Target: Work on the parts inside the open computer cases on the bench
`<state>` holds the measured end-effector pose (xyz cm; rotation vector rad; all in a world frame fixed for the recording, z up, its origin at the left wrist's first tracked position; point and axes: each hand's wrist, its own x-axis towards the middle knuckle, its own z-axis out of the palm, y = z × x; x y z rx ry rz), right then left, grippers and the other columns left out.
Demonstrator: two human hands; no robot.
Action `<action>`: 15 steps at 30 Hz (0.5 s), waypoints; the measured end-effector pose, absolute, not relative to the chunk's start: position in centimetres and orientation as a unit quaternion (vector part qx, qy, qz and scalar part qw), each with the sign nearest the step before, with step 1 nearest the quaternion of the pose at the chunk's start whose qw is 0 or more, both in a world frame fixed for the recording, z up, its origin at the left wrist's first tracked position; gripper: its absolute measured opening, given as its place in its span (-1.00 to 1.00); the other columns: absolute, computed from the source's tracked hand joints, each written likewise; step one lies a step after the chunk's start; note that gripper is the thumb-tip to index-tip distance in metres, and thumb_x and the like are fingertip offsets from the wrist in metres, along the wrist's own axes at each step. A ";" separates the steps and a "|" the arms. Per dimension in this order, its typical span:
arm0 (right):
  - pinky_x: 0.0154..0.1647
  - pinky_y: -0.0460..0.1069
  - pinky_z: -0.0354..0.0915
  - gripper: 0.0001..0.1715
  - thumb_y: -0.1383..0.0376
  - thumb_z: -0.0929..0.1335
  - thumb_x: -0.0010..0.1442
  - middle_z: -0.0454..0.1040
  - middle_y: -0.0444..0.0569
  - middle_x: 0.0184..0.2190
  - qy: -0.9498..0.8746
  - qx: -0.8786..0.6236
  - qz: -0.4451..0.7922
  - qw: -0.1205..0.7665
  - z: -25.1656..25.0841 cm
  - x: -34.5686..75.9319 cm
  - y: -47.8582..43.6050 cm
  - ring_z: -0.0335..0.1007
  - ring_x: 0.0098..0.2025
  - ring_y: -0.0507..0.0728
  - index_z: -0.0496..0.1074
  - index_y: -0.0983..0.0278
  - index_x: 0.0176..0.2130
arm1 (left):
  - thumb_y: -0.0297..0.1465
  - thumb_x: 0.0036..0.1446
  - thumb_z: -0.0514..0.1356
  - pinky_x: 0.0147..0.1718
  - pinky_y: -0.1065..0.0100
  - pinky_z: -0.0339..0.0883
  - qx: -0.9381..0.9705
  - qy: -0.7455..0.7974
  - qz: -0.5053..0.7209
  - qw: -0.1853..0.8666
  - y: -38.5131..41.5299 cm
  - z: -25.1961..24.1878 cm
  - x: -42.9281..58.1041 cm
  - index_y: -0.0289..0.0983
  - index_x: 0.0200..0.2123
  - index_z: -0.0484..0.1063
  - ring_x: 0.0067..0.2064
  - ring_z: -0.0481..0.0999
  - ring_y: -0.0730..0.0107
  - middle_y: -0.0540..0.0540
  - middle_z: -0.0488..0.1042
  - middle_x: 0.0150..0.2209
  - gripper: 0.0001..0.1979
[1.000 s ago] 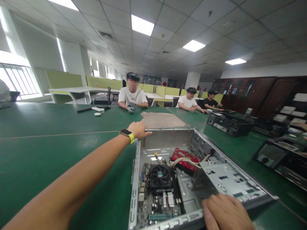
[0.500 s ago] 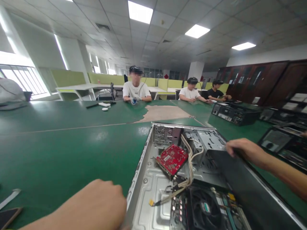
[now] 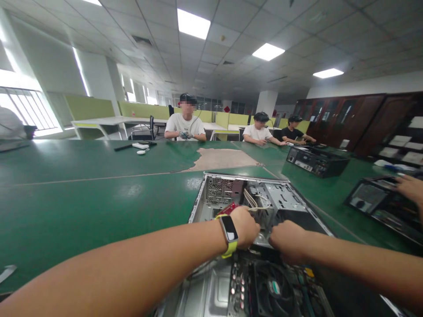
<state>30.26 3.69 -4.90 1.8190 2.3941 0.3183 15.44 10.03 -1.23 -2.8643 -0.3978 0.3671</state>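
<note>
An opened desktop computer case (image 3: 220,290) lies before me, and both my hands are inside it, close together. My left hand (image 3: 245,226), with a yellow-strapped watch at the wrist, is closed beside the white cables (image 3: 250,199); its fingertips are hidden. Just to its right, my right hand (image 3: 288,240) is also curled shut, fingers pointing down and out of sight. A red circuit card (image 3: 227,210) shows partly behind the left hand. Nearer me sits the black cooling fan (image 3: 275,288) on the motherboard.
Other opened computer cases (image 3: 315,160) stand on the green table (image 3: 99,202) to the right. A co-worker's hand (image 3: 411,187) rests on one of them. Several people sit across the table. A white mouse (image 3: 141,152) lies at the far left.
My left hand has gone from outside the case's left edge into its middle. My right hand has left the right edge and come in beside it. The view has shifted slightly.
</note>
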 end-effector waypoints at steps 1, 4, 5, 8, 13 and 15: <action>-0.49 -0.04 0.23 -0.97 0.37 0.40 -0.26 0.48 0.01 -0.60 0.808 0.569 0.085 0.128 -4.2 29.8 3.9 0.43 -0.53 0.14 0.46 0.28 -0.61 | -0.31 -0.06 0.25 -0.15 0.18 0.25 -0.976 -0.136 0.116 0.120 10.6 -1.5 15.1 -0.26 -0.27 0.48 -0.25 0.51 0.20 -0.18 0.56 -0.33 -0.76; -0.45 0.01 0.29 -0.80 0.37 0.33 -0.11 0.54 0.08 -0.44 0.823 0.524 0.068 0.206 -3.6 28.1 4.6 0.48 -0.40 0.23 0.52 0.27 -0.41 | -0.27 -0.11 0.29 -0.07 0.11 0.19 -0.972 -0.135 0.154 0.118 11.3 -2.4 15.1 -0.20 -0.36 0.50 -0.23 0.50 0.19 -0.12 0.57 -0.31 -0.80; -0.44 0.01 0.30 -0.80 0.38 0.31 -0.08 0.54 0.08 -0.43 0.821 0.529 0.070 0.201 -3.7 27.7 4.8 0.49 -0.39 0.23 0.52 0.27 -0.41 | -0.29 -0.12 0.29 -0.06 0.10 0.16 -0.969 -0.141 0.164 0.120 11.3 -2.8 15.3 -0.21 -0.42 0.51 -0.27 0.50 0.21 -0.12 0.57 -0.35 -0.85; -0.41 0.03 0.33 -0.81 0.37 0.33 -0.05 0.55 0.08 -0.39 0.805 0.557 0.065 0.197 -3.4 27.5 4.5 0.49 -0.35 0.24 0.51 0.28 -0.36 | -0.38 -0.10 0.28 -0.01 0.08 0.08 -0.970 -0.139 0.143 0.139 11.2 -4.4 16.0 -0.27 -0.59 0.49 -0.37 0.49 0.25 -0.16 0.56 -0.47 -0.90; -0.27 -0.02 0.35 -0.56 0.10 0.35 0.09 0.53 -0.11 -0.18 0.828 0.551 0.100 0.022 -0.1 29.5 -2.0 0.47 -0.24 0.12 0.36 0.11 -0.02 | -0.31 -0.20 0.34 -0.02 0.08 0.07 -0.977 -0.112 0.110 0.146 11.7 -5.7 15.7 -0.24 -0.59 0.51 -0.34 0.51 0.19 -0.17 0.58 -0.44 -0.87; -0.31 -0.10 0.32 -0.56 0.03 0.27 0.17 0.53 -0.25 -0.19 0.856 0.476 0.169 -0.112 -0.5 29.5 -5.9 0.45 -0.28 0.01 0.30 0.01 0.04 | -0.30 -0.23 0.34 -0.02 0.08 0.06 -0.976 -0.107 0.103 0.161 12.0 -6.1 15.5 -0.23 -0.63 0.50 -0.35 0.50 0.20 -0.15 0.57 -0.47 -0.86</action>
